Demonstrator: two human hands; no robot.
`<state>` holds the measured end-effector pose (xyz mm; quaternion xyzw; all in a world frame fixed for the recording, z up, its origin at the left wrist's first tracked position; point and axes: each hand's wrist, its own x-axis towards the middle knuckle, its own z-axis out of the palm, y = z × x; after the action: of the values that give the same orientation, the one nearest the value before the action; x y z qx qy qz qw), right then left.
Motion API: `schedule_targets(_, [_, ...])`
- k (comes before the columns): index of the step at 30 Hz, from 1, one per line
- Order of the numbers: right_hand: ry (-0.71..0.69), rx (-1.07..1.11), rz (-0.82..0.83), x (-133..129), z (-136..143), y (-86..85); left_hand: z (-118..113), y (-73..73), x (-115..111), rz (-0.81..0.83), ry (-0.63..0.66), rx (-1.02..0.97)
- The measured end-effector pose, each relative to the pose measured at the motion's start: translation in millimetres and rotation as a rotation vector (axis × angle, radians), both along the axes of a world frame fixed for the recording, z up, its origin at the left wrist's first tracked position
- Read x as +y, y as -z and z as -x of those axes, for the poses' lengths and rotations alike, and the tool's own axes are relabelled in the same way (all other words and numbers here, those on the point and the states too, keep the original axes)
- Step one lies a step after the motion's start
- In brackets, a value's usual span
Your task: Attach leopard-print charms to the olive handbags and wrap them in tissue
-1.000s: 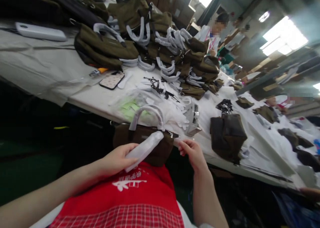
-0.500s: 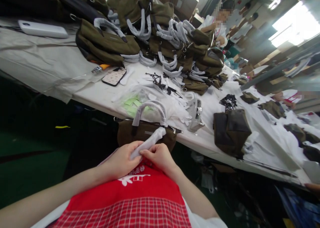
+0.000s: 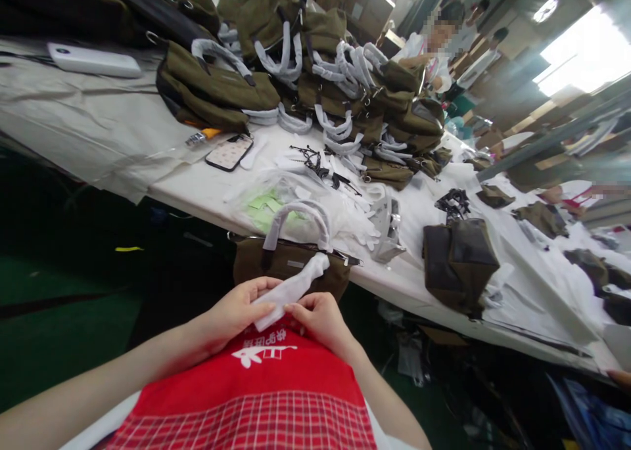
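Observation:
An olive-brown handbag (image 3: 315, 276) hangs upright at the near table edge, against my red apron (image 3: 315, 364). Its far handle (image 3: 302, 208) arches over the top, covered in white wrapping. The near handle points toward me, with white wrapping paper (image 3: 290, 291) around it that looks loose at the lower end. My left hand (image 3: 244, 305) is closed on that wrapping, thumb on top and fingers behind. From the other side, my right hand (image 3: 318, 315) pinches the lower edge of the same wrapping. The handle itself is hidden inside the paper.
A clear plastic bag with green slips (image 3: 266, 207) lies behind the handbag, beside a tape dispenser (image 3: 389, 223). Several olive bags (image 3: 217, 85) are piled farther back. A phone (image 3: 229, 152) and a dark bag (image 3: 461, 263) lie on the table. A co-worker (image 3: 428, 49) is beyond.
The wrapping in my hands now looks wider and flatter, its lower end more exposed. My right hand has shifted slightly right and down. The whole view has moved slightly.

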<state>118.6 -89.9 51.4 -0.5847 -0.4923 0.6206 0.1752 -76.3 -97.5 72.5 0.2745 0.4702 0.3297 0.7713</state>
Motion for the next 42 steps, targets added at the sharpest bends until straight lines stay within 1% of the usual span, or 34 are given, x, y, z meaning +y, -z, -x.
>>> schedule_targets(2, [0.019, -0.017, 0.038, 0, 0, 3.5, 1, 1.1, -1, 0.041, -0.023, -0.072])
schedule_targets(4, [0.057, 0.048, 0.046, -2, 1, 8.6, 2, 3.1, -2, 0.109, -0.013, -0.165])
schedule_targets(6, [0.089, 0.194, 0.033, -3, 2, 13.0, 3, 6.3, -3, 0.182, 0.072, -0.25])
schedule_targets(8, [0.105, 0.317, 0.001, -4, 0, 14.5, 6, 10.7, -4, 0.245, 0.194, -0.299])
schedule_targets(10, [0.076, 0.34, -0.046, 0, -7, 12.6, 10, 16.1, -5, 0.251, 0.294, -0.282])
schedule_targets(11, [0.06, 0.31, -0.067, 3, -13, 10.8, 12, 18.9, -4, 0.216, 0.33, -0.234])
schedule_targets(13, [0.059, 0.199, -0.075, 11, -25, 7.3, 15, 23.7, 0, 0.053, 0.392, -0.067])
schedule_targets(15, [0.084, 0.112, -0.015, 20, -34, 6.3, 15, 25.8, 5, -0.153, 0.445, 0.133])
schedule_targets(17, [0.098, 0.121, 0.057, 25, -35, 9.4, 11, 24.5, 10, -0.299, 0.488, 0.292])
schedule_targets(19, [0.112, 0.199, 0.081, 25, -27, 16.1, 4, 20.7, 12, -0.365, 0.52, 0.377])
schedule_targets(22, [0.216, 0.266, 0.009, 20, -12, 28.0, -6, 15.7, 12, -0.394, 0.555, 0.361])
schedule_targets(23, [0.231, 0.262, -0.012, 18, -9, 31.0, -7, 15.2, 13, -0.386, 0.56, 0.332])
schedule_targets(25, [0.184, 0.228, 0.013, 17, -9, 33.1, -6, 16.4, 14, -0.364, 0.56, 0.275])
schedule_targets(27, [0.122, 0.174, 0.09, 16, -15, 28.6, -3, 19.0, 15, -0.339, 0.541, 0.255])
schedule_targets(28, [0.127, 0.128, 0.096, 16, -20, 24.2, -1, 20.4, 16, -0.326, 0.529, 0.257])
schedule_targets(29, [0.161, 0.071, 0.063, 15, -24, 18.9, 1, 21.5, 17, -0.312, 0.515, 0.26])
schedule_targets(31, [0.24, -0.031, -0.078, 13, -32, 7.6, 2, 23.3, 17, -0.279, 0.493, 0.257])
schedule_targets(32, [0.243, -0.047, -0.142, 10, -35, 2.8, 2, 23.8, 16, -0.266, 0.486, 0.249])
schedule_targets(33, [0.218, -0.04, -0.177, 7, -36, -1.0, 2, 24.0, 16, -0.257, 0.481, 0.238])
schedule_targets(35, [0.126, -0.004, -0.186, -1, -33, -4.4, 1, 23.7, 15, -0.245, 0.472, 0.212])
schedule_targets(37, [0.044, -0.007, -0.185, -8, -26, -2.0, 0, 22.3, 14, -0.222, 0.456, 0.187])
schedule_targets(39, [-0.009, -0.013, -0.171, -14, -19, 4.5, -1, 20.4, 13, -0.182, 0.427, 0.161])
schedule_targets(42, [-0.034, 0.052, -0.095, -17, -11, 14.2, 0, 17.9, 11, -0.104, 0.392, 0.088])
